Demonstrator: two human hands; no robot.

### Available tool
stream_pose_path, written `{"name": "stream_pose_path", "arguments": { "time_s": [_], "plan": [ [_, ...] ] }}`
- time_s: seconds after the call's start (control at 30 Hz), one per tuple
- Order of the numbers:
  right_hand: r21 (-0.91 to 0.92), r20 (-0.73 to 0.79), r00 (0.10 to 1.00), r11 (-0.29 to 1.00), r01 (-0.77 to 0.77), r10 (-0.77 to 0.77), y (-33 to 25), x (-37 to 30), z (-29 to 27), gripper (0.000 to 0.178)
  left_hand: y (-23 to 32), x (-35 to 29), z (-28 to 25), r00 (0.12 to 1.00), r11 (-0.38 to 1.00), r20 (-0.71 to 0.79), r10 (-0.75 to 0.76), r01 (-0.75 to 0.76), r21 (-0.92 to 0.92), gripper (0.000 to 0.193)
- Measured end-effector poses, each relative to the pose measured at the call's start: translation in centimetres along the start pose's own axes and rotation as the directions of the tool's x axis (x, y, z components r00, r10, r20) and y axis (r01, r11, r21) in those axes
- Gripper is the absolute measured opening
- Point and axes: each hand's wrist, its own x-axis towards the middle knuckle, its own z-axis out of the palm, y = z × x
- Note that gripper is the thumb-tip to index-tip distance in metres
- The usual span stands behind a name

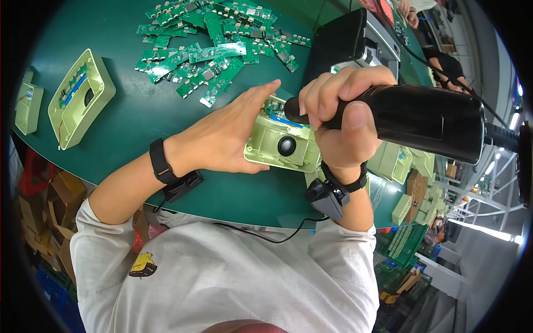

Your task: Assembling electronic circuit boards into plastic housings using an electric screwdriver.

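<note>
Nearest the body, the right hand [341, 119] wraps fully around a black electric screwdriver [422, 119], whose tip is hidden behind the fingers where it meets the pale green plastic housing [277, 145]. The left hand [227, 136] lies flat over that housing's left edge, fingers extended, steadying it on the green table [139, 119] (how firmly it presses cannot be told). A small circuit board in the housing is mostly covered. Farther left sits a second green housing [80, 100]; beyond, a heap of loose green circuit boards [214, 41] and a black machine [347, 41], cut off at the top.
</note>
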Motion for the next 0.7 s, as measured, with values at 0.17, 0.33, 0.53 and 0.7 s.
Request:
{"name": "stream_pose_path", "arguments": {
  "time_s": [0.17,0.33,0.53,0.7],
  "plan": [
    [0.038,0.015,1.000,0.999,-0.004,0.004,0.5,0.1,0.1,0.036,-0.1,-0.2,-0.2,1.000,1.000,0.006,-0.015,0.015,-0.007,0.126],
    [0.081,-0.064,0.998,0.997,0.005,0.001,0.6,-0.5,0.3,0.034,0.2,0.0,-0.1,1.000,1.000,0.015,0.008,-0.008,0.000,0.119],
    [0.014,-0.122,0.991,0.999,0.052,-0.050,-4.8,-1.4,-2.8,0.028,-0.8,-0.8,-0.1,0.999,0.988,-0.010,0.043,-0.041,0.146,0.083],
    [-0.338,-0.603,0.797,0.918,-0.207,-0.042,-14.2,-8.5,-12.4,0.022,1.7,0.9,1.1,0.954,0.929,-0.150,0.261,-0.206,0.306,0.072]
  ]
}}
